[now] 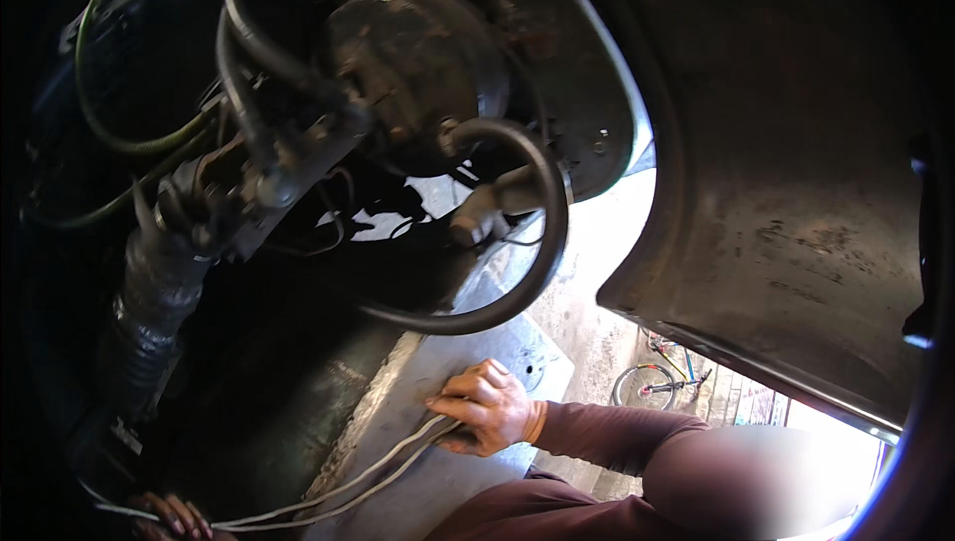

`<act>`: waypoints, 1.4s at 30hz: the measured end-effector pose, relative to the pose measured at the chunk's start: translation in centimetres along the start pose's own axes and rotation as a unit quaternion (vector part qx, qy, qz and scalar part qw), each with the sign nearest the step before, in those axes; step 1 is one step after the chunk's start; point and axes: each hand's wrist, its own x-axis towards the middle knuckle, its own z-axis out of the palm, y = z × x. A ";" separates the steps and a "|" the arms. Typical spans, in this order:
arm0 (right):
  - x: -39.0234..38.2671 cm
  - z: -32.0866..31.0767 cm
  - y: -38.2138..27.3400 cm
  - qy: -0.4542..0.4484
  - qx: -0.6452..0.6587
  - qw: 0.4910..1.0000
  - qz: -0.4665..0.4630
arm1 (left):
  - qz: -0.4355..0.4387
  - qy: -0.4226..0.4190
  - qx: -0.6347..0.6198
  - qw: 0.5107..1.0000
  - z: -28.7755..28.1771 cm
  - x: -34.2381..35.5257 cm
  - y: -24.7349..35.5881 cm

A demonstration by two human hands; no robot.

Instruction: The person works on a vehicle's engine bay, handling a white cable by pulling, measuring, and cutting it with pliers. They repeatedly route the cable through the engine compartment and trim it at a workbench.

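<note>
A thin white cable (pixel 378 463) runs doubled, as two strands, between my hands in the lower part of the view. My right hand (pixel 485 407) closes its fingertips on the strands, above a pale grey metal surface (pixel 418 397). Low at the left, my left hand (pixel 171 517) is partly in shadow and cut off by the lower edge; its curled fingers hold the same cable. One strand goes on past it to the left, into the dark. My right arm, in a brown sleeve (pixel 617 434), bends out to the right.
Above my hands hangs a thick black hose (pixel 557 233) in a loop, below a round dark housing (pixel 418 54). A ribbed, wrapped tube (pixel 154 292) and several hoses fill the left. A large curved dark panel (pixel 796 213) takes the right. Beyond lies a bicycle (pixel 657 382).
</note>
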 end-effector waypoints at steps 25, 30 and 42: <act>-0.9 0.0 -0.8 -0.008 -0.034 0.999 0.023 | 0.032 0.121 0.111 0.986 1.0 0.2 -1.5; -0.2 0.0 -0.6 0.002 -0.010 1.000 0.008 | 0.013 0.099 0.071 0.992 0.5 -0.1 -1.3; 0.1 -0.3 -0.7 0.006 -0.007 1.000 0.009 | -0.064 0.032 -0.111 0.991 -2.8 0.8 -1.6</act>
